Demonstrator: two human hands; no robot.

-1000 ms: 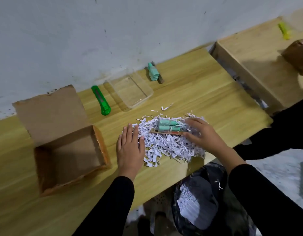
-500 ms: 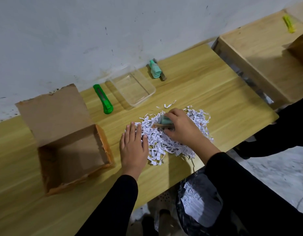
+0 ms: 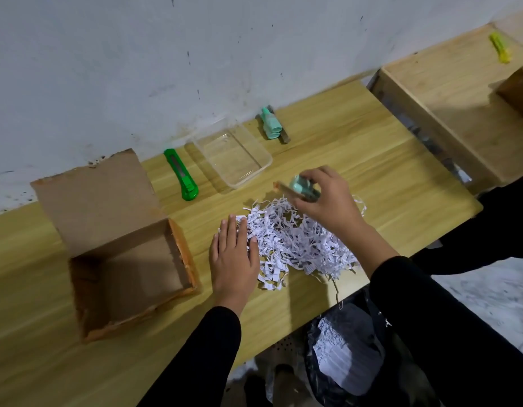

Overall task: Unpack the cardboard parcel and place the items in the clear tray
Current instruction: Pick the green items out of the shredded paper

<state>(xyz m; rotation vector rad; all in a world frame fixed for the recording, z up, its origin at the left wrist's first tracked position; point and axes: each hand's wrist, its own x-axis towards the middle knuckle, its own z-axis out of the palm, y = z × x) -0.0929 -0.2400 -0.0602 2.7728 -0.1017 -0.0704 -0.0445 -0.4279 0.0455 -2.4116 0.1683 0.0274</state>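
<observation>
The cardboard parcel [image 3: 128,251] stands open on the left of the wooden table, its flap folded back and its inside bare. A heap of white shredded paper [image 3: 295,239] lies in the middle. My right hand [image 3: 322,198] is lifted above the heap's far edge, shut on a bundle of mint-green tubes with a thin wooden stick [image 3: 298,188]. The clear tray [image 3: 234,155] sits just beyond that hand, with nothing in it. My left hand [image 3: 234,257] rests flat on the table, fingertips on the heap's left edge.
A green utility knife [image 3: 182,177] lies left of the tray. A mint-green item with a dark strip [image 3: 270,124] lies behind the tray near the wall. A second table [image 3: 460,92] stands at right. A black bag with shredded paper [image 3: 348,351] hangs below the table edge.
My right hand closed on the green bundle in the shredded paper, lifted it out and carried it away from me toward the clear tray. My left hand stayed flat.
</observation>
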